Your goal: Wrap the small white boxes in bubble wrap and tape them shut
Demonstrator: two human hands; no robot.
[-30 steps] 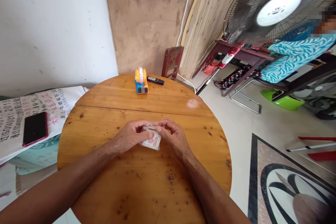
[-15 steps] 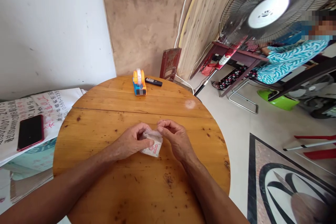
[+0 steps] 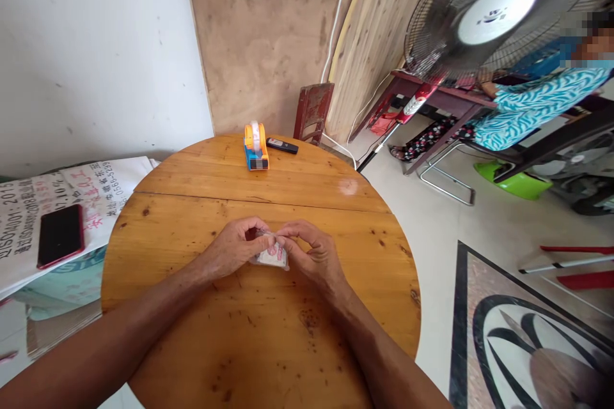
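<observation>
Two bare hands, one pair, over one round tabletop (image 3: 240, 332).

Left hand (image 3: 240, 245): one, pinching the packet, its thumb laid on the printed face and its fingers behind.

Right hand (image 3: 314, 252): one, thumb and forefinger closed together at the packet's far edge, pinching there; how much wrapping lies between them is too small to tell.

Packet (image 3: 274, 258): one, small, pale, with red print and a clear wrapping; between the two hands, near the middle of the tabletop, well in from the left and right edges. Whether it touches the wood cannot be told.

Tape dispenser (image 3: 256, 156): one, orange and blue, fitted with one roll; near the far edge.

Remote (image 3: 282, 146): one, black, just right of the dispenser, near the same edge.

Chair (image 3: 314, 108): one, dark red, beyond the far edge.

Phone (image 3: 61, 236): one, black screen, red rim; on printed sheets (image 3: 119, 186), beyond the left edge.

Fan (image 3: 499, 11): one, standing, beyond the right far edge.

Person (image 3: 527, 105): one, patterned sleeve, seated at one desk (image 3: 472, 100) behind the fan.
</observation>
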